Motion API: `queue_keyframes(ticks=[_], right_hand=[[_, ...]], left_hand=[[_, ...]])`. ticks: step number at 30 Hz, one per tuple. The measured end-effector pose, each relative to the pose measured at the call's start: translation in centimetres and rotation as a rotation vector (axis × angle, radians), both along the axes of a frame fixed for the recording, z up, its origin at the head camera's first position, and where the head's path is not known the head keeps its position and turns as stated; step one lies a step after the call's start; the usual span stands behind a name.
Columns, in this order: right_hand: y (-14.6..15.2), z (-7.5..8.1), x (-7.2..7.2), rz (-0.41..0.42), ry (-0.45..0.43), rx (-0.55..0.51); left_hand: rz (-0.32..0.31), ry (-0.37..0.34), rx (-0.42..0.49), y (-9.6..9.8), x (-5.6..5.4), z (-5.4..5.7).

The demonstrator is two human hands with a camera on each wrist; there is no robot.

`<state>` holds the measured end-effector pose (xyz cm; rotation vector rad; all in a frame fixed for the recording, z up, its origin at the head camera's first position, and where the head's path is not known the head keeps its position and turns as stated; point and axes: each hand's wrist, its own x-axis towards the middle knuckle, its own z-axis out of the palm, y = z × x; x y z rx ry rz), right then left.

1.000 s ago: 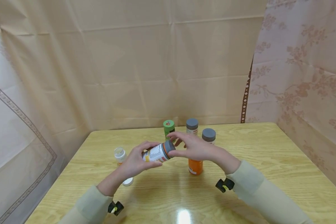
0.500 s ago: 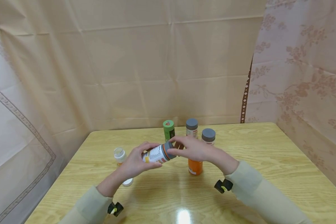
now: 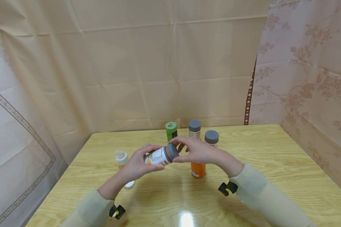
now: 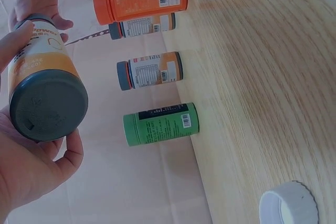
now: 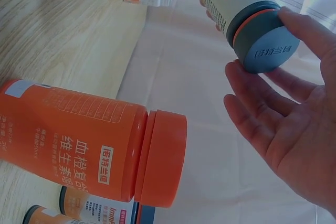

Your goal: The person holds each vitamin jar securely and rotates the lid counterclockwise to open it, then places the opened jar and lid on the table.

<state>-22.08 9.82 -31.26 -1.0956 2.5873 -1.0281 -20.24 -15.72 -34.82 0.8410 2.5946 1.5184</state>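
Observation:
Held tilted above the table is a supplement bottle (image 3: pixel 156 157) with a white and orange label. My left hand (image 3: pixel 137 162) grips its body, thumb along the near side; the left wrist view shows its dark base (image 4: pixel 50 106). At the other end, my right hand (image 3: pixel 197 150) has thumb and fingertips on opposite edges of the dark grey cap (image 5: pixel 268 43), which sits on the bottle. Behind my left wrist stands an uncapped small white bottle (image 3: pixel 121 157), and a white cap (image 3: pixel 129 184) lies near it.
Beyond my right hand stand an orange bottle (image 3: pixel 198 170) and two grey-capped bottles (image 3: pixel 194 126) (image 3: pixel 211 136). A green bottle (image 3: pixel 171 130) stands near the table's back edge. Cloth curtains (image 3: pixel 130 78) hang behind the wooden table (image 3: pixel 170 201).
My right hand's fingers closed in farther around the cap, then spread back to its edges. The left hand and the bottle have stayed nearly still.

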Motion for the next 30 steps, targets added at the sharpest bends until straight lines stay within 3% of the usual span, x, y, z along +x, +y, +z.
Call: queue_keyframes(ticks=[11,20,30], right_hand=[[0.03,-0.03,0.09,0.028,0.068,-0.026],[-0.33,-0.08,0.07,-0.098,-0.083,0.005],[-0.4,-0.43,-0.17,-0.066,-0.137,0.008]], left_hand=[[0.001,0.001,0.003,-0.07,0.07,0.02],[-0.011,-0.005,0.001,-0.21,-0.02,-0.12],[-0.008,-0.01,-0.003,-0.08,0.04,0.06]])
